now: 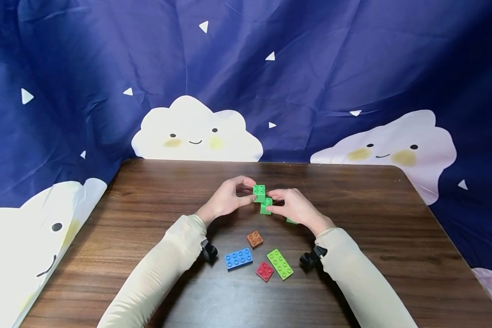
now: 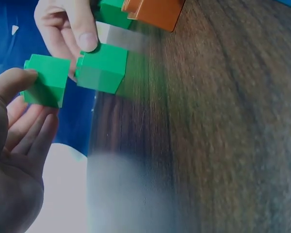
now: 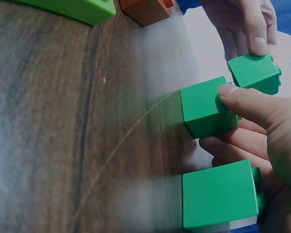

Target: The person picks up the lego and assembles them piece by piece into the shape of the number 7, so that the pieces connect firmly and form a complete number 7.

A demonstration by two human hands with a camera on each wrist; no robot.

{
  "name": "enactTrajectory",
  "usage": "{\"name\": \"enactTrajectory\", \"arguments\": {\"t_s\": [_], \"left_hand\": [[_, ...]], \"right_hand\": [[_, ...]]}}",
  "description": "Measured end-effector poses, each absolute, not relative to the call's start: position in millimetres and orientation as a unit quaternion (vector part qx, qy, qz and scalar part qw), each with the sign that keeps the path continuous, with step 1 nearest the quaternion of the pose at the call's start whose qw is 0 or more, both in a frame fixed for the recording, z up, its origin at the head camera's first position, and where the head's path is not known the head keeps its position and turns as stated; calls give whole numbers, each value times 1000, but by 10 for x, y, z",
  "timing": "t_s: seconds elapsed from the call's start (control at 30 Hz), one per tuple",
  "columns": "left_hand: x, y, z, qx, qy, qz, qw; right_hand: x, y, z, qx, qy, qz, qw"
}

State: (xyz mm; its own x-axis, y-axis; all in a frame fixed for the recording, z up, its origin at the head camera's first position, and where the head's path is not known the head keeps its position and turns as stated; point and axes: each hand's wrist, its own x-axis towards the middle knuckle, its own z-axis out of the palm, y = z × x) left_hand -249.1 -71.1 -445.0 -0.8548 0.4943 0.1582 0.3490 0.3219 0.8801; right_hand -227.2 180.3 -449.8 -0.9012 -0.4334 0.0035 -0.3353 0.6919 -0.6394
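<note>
A green toy building brick [image 1: 259,193] is pinched between the thumb and fingers of my left hand [image 1: 226,197], over the far middle of the table. My right hand [image 1: 293,206] pinches a second green brick [image 1: 265,206] by its sides. In the right wrist view this brick [image 3: 208,108] sits lower than the left hand's brick [image 3: 254,74], close to the tabletop. Both held bricks keep their studs facing up. A third green brick [image 3: 220,195] stands on the table beside my right hand, mostly hidden beneath it in the head view.
Nearer me on the wooden table [image 1: 168,182] lie an orange-brown brick [image 1: 254,239], a long blue brick [image 1: 238,259], a small red brick [image 1: 264,271] and a long lime-green brick [image 1: 280,264]. A blue cloth with cloud prints [image 1: 197,132] hangs behind the far edge.
</note>
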Motion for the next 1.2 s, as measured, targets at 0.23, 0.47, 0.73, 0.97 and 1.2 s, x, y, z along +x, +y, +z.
{"name": "enactTrajectory", "arguments": {"t_s": [0.23,0.47,0.73,0.97,1.2], "left_hand": [[-2475,-644,-4432,269,814,511,70],[-2461,-577,-4425,267,819,503,72],[-2421,-557,-4447,271,827,487,69],[-2411,-551,-4474,288,827,479,53],[-2412,-535,-4480,296,828,473,49]], "right_hand": [[-2287,1788,-4504,-220,910,-345,71],[-2290,1794,-4505,-222,907,-353,65],[-2290,1799,-4528,-233,901,-360,62],[-2286,1810,-4536,-244,899,-359,57],[-2285,1809,-4515,-239,902,-354,63]]}}
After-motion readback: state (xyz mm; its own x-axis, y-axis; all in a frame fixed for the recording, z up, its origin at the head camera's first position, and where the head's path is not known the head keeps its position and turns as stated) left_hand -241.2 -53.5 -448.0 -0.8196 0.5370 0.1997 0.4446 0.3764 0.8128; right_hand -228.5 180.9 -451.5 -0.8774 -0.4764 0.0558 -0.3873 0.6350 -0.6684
